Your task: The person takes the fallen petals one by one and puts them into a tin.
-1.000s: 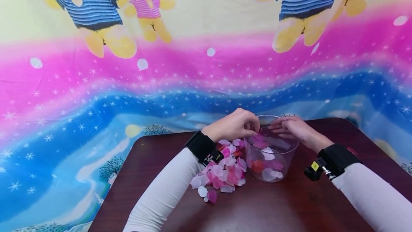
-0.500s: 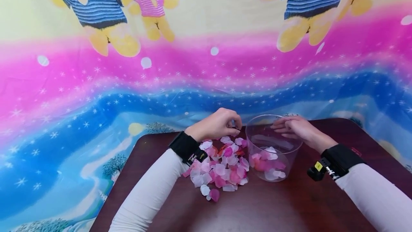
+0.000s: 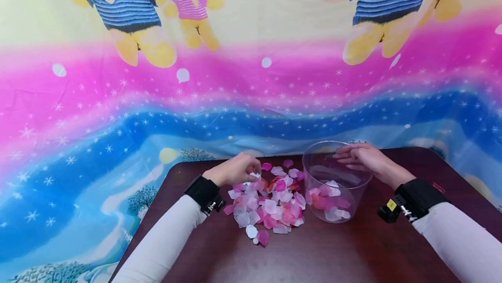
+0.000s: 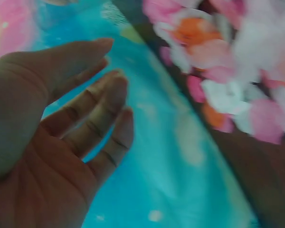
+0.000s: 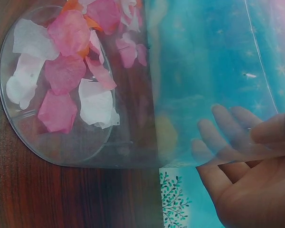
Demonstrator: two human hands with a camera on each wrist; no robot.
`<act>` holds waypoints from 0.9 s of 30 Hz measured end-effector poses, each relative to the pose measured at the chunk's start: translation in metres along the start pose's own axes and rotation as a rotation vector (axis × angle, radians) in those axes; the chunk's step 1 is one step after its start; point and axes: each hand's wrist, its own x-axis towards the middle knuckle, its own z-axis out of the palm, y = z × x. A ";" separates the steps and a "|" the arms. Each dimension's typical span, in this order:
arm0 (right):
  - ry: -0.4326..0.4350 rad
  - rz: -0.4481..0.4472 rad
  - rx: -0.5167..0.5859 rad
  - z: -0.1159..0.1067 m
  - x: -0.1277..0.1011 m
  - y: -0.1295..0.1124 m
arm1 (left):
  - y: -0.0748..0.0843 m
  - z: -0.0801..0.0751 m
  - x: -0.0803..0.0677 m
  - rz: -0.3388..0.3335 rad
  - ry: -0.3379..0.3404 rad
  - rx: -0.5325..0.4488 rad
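Pink and white petals [image 3: 323, 203] sit in the tub [image 3: 356, 194], a bigger pile [image 3: 274, 204] is left beside it, left hand [image 3: 234, 168] hovering there, fingers loose and empty, right hand [image 3: 370, 159] gripping the tub.

Passage is allowed over the table [image 3: 298, 261] toward its near edge. Toward the far edge, the way is blocked by the petal pile [image 3: 270, 206] and, just beside it, the clear container [image 3: 357, 196], its far-right side barred by the right hand [image 3: 370, 159].
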 end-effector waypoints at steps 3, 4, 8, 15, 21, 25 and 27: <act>0.000 -0.004 0.011 -0.001 0.001 0.000 | -0.013 0.014 -0.004 -0.038 -0.019 0.004; 0.000 -0.003 0.011 -0.001 0.001 0.001 | -0.016 0.018 -0.005 -0.051 -0.024 0.002; 0.005 0.001 0.006 -0.001 -0.001 0.002 | -0.024 0.034 -0.004 -0.099 -0.043 0.017; 0.012 0.010 -0.001 0.000 -0.001 0.000 | -0.029 0.052 0.000 -0.165 -0.076 0.044; 0.015 0.009 0.002 0.000 -0.001 -0.001 | -0.031 0.055 0.004 -0.053 -0.033 0.071; 0.015 0.003 0.005 0.000 -0.001 0.000 | -0.027 0.047 0.001 -0.031 0.003 0.060; 0.013 0.004 0.006 0.000 -0.001 0.000 | -0.023 0.038 0.000 -0.033 0.016 0.054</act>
